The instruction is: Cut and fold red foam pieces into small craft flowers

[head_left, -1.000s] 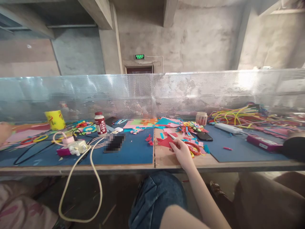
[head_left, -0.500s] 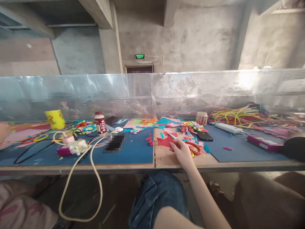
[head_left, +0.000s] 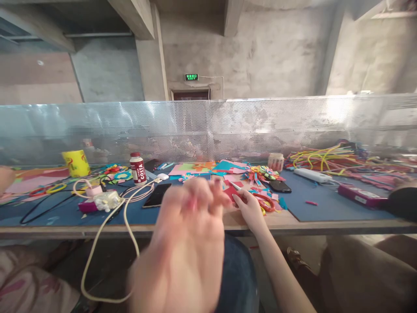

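Blurred by motion, my left hand (head_left: 192,234) rises large in front of the table edge, palm toward me and fingers partly curled; nothing in it can be made out. My right hand (head_left: 249,208) is closed in a pinch over red paper (head_left: 230,193). From its fingers a slim silvery pointed thing (head_left: 235,185) sticks out to the upper left. Orange-red scissors handles (head_left: 267,202) lie just right of that hand; whether the silvery thing is their blades I cannot tell. Colourful paper flowers (head_left: 260,173) and paper scraps lie beyond.
A dark phone (head_left: 280,186) lies right of the paper flowers. At the left are another phone (head_left: 157,195), a Costa bottle (head_left: 137,168), a yellow tape roll (head_left: 75,163) and a cable (head_left: 86,261) hanging over the edge. Other people's hands (head_left: 5,178) show at both sides.
My left hand has come up from below into the middle, now covering red paper bits and part of the blue mat. The right hand has stayed in place.
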